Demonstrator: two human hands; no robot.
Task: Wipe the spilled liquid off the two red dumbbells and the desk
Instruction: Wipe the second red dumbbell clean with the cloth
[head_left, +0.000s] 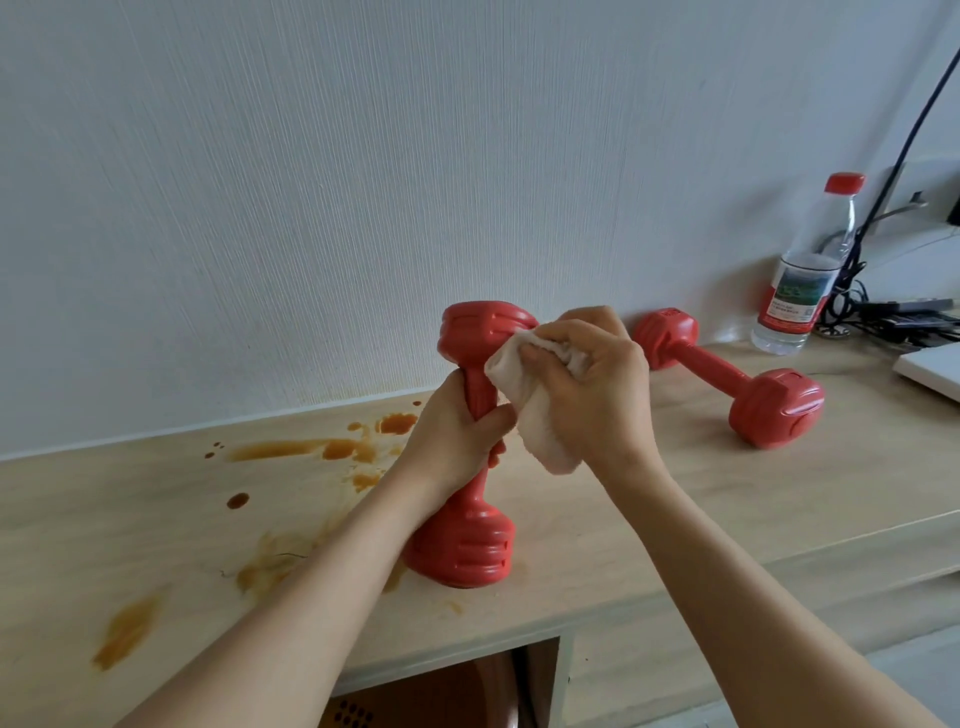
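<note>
A person stands one of two red dumbbells on end on a pale wooden desk (727, 499). The upright dumbbell (467, 545) rests its lower head on the desktop, its handle clenched in the left hand (457, 441), fingers wrapped round the bar and thumb across the front. The right hand (597, 384) grasps a single white cloth (524, 400), bunched under curled fingers and pressed against the dumbbell's upper head; the cloth's loose end hangs below the right palm, just beside the left thumb. The middle of the handle is hidden by the left fingers, and part of the upper head by the cloth.

The second dumbbell (727, 379) lies on its side on the desk beyond the right knuckles, apart from both hands.

Orange-brown spilled liquid (311, 449) marks the desk in several separate patches: a streak and blots beyond the left fingers, a round drop (238, 500) further out, a smeared patch beside the left forearm, and a streak (127, 631) near the desk's front edge. A little shows at the upright dumbbell's base.

One clear plastic water bottle (802, 280) with a red cap stands far past the right hand, its label too small to read. Black cables (878, 312) tangle behind it, and a white flat object (930, 369) is cut off at the frame's edge.
</note>
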